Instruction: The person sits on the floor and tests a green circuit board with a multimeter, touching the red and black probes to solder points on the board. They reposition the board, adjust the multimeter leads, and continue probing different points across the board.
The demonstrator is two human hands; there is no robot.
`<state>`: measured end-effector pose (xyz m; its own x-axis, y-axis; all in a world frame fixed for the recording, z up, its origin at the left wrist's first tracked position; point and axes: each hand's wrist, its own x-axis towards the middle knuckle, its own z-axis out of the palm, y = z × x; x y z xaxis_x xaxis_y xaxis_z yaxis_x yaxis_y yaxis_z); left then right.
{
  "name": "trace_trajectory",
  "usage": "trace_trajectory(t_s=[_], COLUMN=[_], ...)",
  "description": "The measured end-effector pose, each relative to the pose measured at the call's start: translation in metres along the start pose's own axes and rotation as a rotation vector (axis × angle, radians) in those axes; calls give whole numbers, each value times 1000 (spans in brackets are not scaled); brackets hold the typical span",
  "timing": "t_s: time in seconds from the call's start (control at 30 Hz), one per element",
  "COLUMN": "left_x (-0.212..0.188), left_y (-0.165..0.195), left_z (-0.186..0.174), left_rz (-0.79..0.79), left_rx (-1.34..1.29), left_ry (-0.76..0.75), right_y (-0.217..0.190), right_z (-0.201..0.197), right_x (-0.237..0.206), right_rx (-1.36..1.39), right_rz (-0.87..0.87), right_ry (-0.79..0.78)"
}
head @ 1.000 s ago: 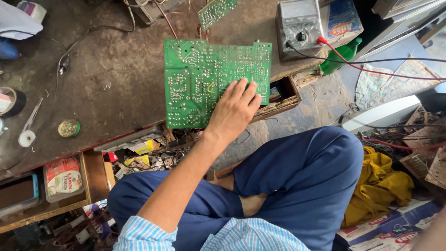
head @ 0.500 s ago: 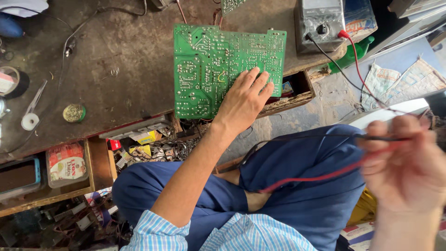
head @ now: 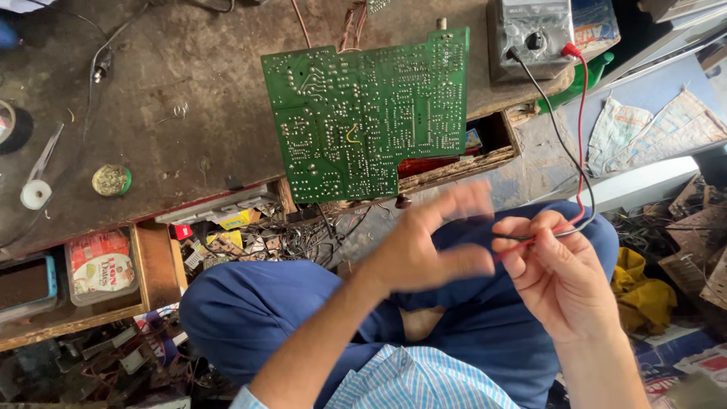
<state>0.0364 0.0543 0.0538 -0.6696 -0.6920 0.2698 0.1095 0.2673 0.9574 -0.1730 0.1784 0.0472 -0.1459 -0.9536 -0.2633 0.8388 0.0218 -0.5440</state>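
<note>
A green circuit board [head: 367, 113] lies solder side up on the worn workbench [head: 174, 113], overhanging its front edge. My left hand [head: 424, 246] is blurred above my lap, fingers apart, holding nothing, close to my right hand. My right hand [head: 556, 269] pinches the red and black test leads [head: 579, 136], which run up to a grey multimeter [head: 530, 34] at the bench's back right. I sit cross-legged in blue trousers [head: 257, 318] under the bench edge.
Open drawers [head: 219, 227] under the bench hold wires and small parts. A round solder tin [head: 112, 180], a white spool [head: 35, 194] and tape [head: 11, 125] sit on the bench's left. Scrap boards and a yellow cloth [head: 644, 291] lie on the floor at right.
My left hand has come off the circuit board and moved down toward my right hand. My right hand came into view holding the test leads and is now lower and steadier.
</note>
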Motion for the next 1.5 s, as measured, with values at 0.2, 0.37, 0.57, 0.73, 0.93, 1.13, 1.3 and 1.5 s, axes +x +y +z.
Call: trace_trajectory(t_s=[0.2, 0.37, 0.57, 0.73, 0.93, 1.13, 1.3, 1.5], left_x=[-34, -55, -72, -76, -65, -59, -62, -61], left_y=[2, 20, 50, 66, 68, 76, 79, 63], left_z=[6, -50, -82, -88, -41, -45, -62, -55], left_rz=[-261, -382, -290, -452, -364, -270, -315, -485], left_rx=[16, 202, 400, 605, 441, 351, 355, 101], left_ry=[23, 20, -25, 66, -212, -222, -89, 24], right_y=[-21, -37, -20, -1, 34, 41, 31, 42], right_z=[-14, -47, -70, -30, 68, 97, 83, 71], right_x=[0, 2, 16, 10, -19, -7, 2, 2], right_rx=[-17, -21, -124, -975, -1385, -1503, -1524, -1419], right_rz=[-99, -164, -141, 402, -326, -116, -160, -113], right_ry=[29, 158, 272, 111, -379, -363, -319, -271])
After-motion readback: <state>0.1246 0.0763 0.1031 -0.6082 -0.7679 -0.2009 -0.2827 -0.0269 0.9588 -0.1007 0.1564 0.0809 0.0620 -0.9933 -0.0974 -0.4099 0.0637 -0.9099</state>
